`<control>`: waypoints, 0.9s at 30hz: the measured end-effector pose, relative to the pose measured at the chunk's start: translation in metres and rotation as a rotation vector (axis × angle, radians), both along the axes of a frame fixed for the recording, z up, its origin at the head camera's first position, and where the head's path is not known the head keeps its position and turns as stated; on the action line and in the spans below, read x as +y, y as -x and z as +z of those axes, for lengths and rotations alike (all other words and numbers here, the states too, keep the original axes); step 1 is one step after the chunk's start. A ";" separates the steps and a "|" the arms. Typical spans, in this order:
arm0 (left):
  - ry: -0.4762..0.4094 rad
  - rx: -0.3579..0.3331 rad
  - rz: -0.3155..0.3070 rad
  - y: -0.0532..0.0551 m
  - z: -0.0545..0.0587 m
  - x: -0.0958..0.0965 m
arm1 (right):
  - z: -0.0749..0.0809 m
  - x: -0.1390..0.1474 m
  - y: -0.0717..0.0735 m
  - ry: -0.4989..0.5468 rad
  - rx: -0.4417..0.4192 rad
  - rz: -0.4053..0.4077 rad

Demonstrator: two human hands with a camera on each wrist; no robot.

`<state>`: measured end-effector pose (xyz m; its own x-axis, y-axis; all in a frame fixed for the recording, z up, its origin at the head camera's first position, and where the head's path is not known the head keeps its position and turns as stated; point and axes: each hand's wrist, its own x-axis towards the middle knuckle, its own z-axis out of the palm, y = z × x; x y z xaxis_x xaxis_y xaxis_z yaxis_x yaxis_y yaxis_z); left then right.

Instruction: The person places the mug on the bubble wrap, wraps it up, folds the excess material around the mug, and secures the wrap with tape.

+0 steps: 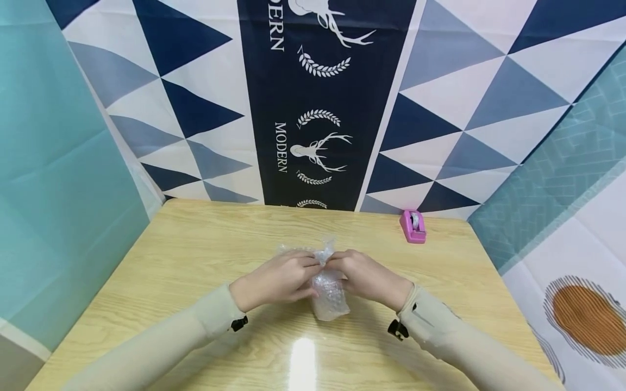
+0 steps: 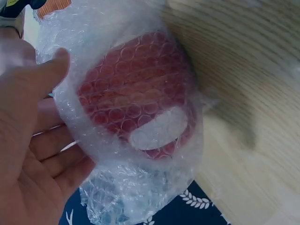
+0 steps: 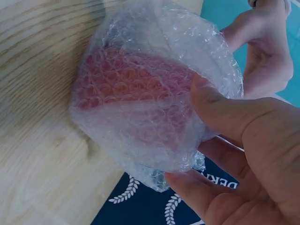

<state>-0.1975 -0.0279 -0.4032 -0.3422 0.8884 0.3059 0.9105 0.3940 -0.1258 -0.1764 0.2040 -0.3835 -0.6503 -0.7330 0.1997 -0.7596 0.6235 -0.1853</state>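
Note:
A bundle of clear bubble wrap (image 1: pixel 330 296) stands between both hands over the wooden table. Through the plastic shows a red object (image 2: pixel 136 89), its kind hidden by the bubbles; the right wrist view also shows the red object (image 3: pixel 136 79) under the wrap. My left hand (image 1: pixel 286 276) holds the wrap's left side, its thumb in front and the other fingers partly behind the plastic. From the other side my right hand (image 1: pixel 367 276) grips the wrap, thumb laid on its face and fingers behind the edge. Near the top of the bundle the fingertips of both hands come close together.
A pink tape dispenser (image 1: pixel 413 227) stands at the back right of the wooden table (image 1: pixel 205 239). Behind the table hangs a patterned cloth (image 1: pixel 313 108) with triangles and deer heads. Teal cloth (image 1: pixel 63 152) covers the left side.

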 end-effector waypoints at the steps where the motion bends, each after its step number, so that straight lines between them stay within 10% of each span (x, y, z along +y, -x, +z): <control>1: 0.017 -0.018 0.002 0.000 0.001 0.000 | 0.000 0.000 0.000 0.003 -0.004 -0.001; 27: 0.074 -0.042 -0.018 0.007 -0.004 0.010 | 0.003 0.007 0.002 -0.032 -0.075 0.005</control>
<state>-0.2050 -0.0175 -0.4069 -0.3369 0.9143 0.2248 0.9224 0.3684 -0.1158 -0.1787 0.2105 -0.3809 -0.6587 -0.7416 0.1271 -0.7477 0.6260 -0.2217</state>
